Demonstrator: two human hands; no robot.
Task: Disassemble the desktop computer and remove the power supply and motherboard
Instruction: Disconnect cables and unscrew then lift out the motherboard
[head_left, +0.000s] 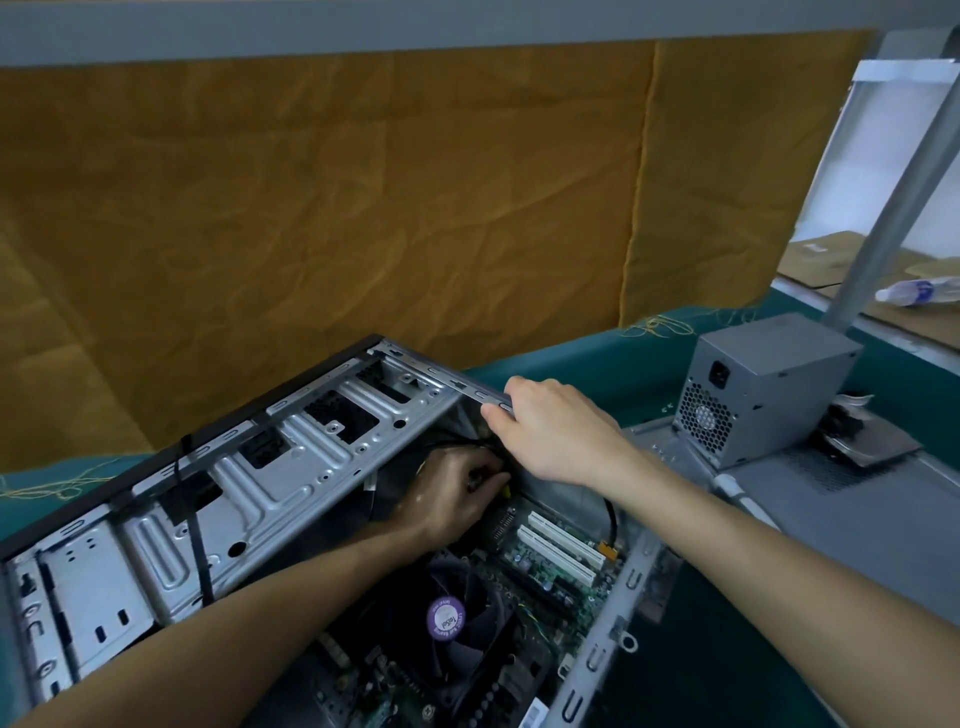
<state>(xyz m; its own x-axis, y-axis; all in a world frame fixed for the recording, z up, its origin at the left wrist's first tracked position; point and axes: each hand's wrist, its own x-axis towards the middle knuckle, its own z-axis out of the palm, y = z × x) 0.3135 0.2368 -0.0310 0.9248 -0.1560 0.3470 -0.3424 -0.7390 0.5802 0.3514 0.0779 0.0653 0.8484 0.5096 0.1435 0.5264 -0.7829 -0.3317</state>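
While our right hand (556, 431) reached forward and curled its fingers (498, 413) over the top rim of the computer case (291, 457), gripping the metal edge, our left hand (452, 493) was sunk deep inside the case, at its far end. Its fingers were bent together around something small near a black cable (457, 446); we could not tell what they pinched. Both forearms stretched out nearly straight from the lower corners. The motherboard (524, 558) still lay in the case beside a black fan (447, 618). The power supply (758, 395) stood outside, to the right, on a grey panel (831, 499) on the green worktop (582, 374).
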